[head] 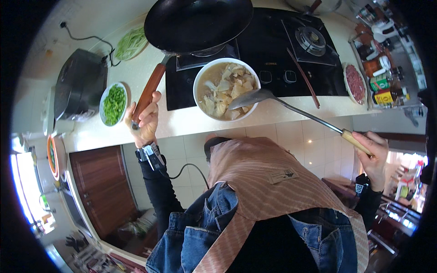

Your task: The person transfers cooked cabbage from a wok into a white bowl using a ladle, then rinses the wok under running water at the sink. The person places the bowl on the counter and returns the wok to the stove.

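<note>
My left hand [145,119] grips the brown wooden handle of a black wok [198,25], which is tilted over the left burner with a dark, bare-looking inside. In my right hand [372,157] is the pale wooden end of a metal spatula [307,114]. The spatula's blade reaches over a white bowl [196,85] and covers part of its contents; whether it touches the food is unclear. Pale chunks of cooked food [225,85] sit in brownish broth in that bowl, which fills it nearly to the rim. The bowl stands at the front edge of the gas cooktop.
Chopped greens [114,104] and shredded green vegetable [131,44] are on plates at left, near a black appliance [80,85]. Chopsticks [304,78] lie across the cooktop [264,37]. At right are a dish of minced meat [355,83] and a rack of seasoning bottles [382,82].
</note>
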`<state>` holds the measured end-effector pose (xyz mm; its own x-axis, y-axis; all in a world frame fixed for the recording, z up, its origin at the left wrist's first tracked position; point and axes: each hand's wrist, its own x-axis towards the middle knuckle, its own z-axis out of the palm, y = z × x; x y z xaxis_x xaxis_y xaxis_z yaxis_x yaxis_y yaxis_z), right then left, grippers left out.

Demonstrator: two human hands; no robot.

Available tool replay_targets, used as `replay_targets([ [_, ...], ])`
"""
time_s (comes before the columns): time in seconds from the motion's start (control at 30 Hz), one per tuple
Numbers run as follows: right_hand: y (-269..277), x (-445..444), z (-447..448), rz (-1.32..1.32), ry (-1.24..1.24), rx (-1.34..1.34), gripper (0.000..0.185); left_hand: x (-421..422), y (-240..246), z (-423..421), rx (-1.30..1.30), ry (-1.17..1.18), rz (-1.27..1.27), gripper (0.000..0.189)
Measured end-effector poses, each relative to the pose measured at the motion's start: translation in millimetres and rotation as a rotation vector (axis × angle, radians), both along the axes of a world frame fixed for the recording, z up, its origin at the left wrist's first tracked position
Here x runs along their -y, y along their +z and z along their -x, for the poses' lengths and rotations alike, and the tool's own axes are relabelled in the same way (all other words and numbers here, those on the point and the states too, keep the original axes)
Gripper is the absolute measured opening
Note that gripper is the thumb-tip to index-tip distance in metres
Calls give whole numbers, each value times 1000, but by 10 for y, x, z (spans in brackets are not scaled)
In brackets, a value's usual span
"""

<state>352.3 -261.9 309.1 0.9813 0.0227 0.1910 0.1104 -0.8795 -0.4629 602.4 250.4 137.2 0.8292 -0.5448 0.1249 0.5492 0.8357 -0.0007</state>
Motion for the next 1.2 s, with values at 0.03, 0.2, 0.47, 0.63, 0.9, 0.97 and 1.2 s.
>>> replay_targets([
  [0.03,-49,60,-57,1,39,4,43,8,5,31,-21,3,25,78],
  [0.2,-290,179,-304,-46,118,3,45,-24,123,101,37,41,1,78],
  [0.47,-574,-33,-549,-149,100,-11,48,-83,159,66,17,32,-64,80],
  [0.63,-660,-177,-712,-192,115,-33,46,-88,141,76,-30,52,-68,78],
  [0.9,-674,-142,-717,-402,49,-130,44,-67,52,187,-73,107,-90,78],
  [0.97,-591,-64,-706,-465,10,-125,44,-44,18,272,-72,144,-142,80],
  [1.2,-324,-115,-1185,-749,-130,-220,55,94,-110,531,-56,265,-645,67],
])
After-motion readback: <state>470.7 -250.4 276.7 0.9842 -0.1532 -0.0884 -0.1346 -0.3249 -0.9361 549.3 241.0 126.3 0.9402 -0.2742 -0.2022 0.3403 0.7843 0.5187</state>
